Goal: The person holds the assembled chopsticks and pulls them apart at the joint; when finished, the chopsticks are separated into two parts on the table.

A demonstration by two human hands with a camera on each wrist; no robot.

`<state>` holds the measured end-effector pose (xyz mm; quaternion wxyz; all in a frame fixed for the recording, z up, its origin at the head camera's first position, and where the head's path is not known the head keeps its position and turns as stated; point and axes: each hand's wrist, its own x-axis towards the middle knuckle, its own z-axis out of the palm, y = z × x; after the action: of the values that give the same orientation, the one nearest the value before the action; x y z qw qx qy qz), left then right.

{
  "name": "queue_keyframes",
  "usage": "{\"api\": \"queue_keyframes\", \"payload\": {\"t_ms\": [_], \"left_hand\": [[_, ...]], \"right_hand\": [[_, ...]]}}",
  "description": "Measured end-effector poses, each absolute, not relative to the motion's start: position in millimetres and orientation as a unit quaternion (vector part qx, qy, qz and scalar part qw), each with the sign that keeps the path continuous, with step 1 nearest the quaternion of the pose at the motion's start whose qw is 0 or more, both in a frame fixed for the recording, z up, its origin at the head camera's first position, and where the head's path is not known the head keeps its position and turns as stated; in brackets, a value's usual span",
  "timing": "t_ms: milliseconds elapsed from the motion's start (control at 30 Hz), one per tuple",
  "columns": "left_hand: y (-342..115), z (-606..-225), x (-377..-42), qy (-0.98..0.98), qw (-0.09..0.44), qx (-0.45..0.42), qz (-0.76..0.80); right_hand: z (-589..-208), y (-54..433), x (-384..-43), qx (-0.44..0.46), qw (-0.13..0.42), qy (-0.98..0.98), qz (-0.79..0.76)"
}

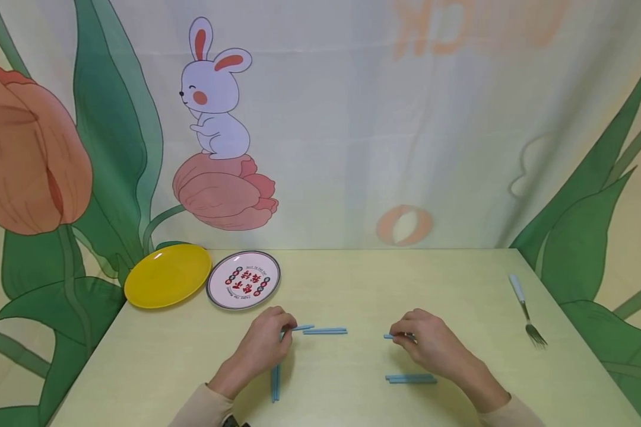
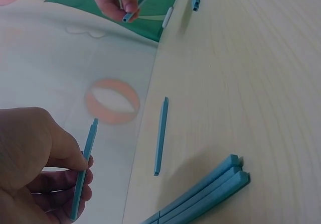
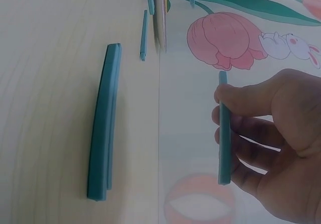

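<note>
My left hand (image 1: pixel 264 341) pinches a short blue stick (image 2: pixel 83 176) between thumb and fingers, held above the table. In the left wrist view the stick's upper end is narrower. On the right, my right hand (image 1: pixel 430 344) pinches a similar blue stick (image 3: pixel 224 138), also raised, with thumb and fingertips along its length. Between the hands lie blue sticks (image 1: pixel 326 331) in a horizontal line. More blue sticks (image 1: pixel 275 382) lie lengthwise beneath the left hand, partly hidden by it. Below the right hand rests a side-by-side pair of blue sticks (image 1: pixel 411 379).
A yellow plate (image 1: pixel 168 276) and a white plate with red lettering (image 1: pixel 243 280) stand at the back left of the pale table (image 1: pixel 352 284). A fork with a white handle (image 1: pixel 526 311) lies at the right. A printed curtain (image 1: pixel 331 118) hangs behind the table.
</note>
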<state>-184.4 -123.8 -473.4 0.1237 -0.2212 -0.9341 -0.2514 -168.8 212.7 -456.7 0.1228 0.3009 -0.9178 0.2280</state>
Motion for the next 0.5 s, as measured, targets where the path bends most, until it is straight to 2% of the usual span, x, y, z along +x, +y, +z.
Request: {"api": "queue_keyframes", "payload": {"t_ms": [500], "left_hand": [[-117.9, -471.4, -186.1, -0.932, 0.115, -0.227, -0.259]], "right_hand": [[-452.5, 214.2, -166.6, 0.314, 0.129, -0.915, 0.218]]}}
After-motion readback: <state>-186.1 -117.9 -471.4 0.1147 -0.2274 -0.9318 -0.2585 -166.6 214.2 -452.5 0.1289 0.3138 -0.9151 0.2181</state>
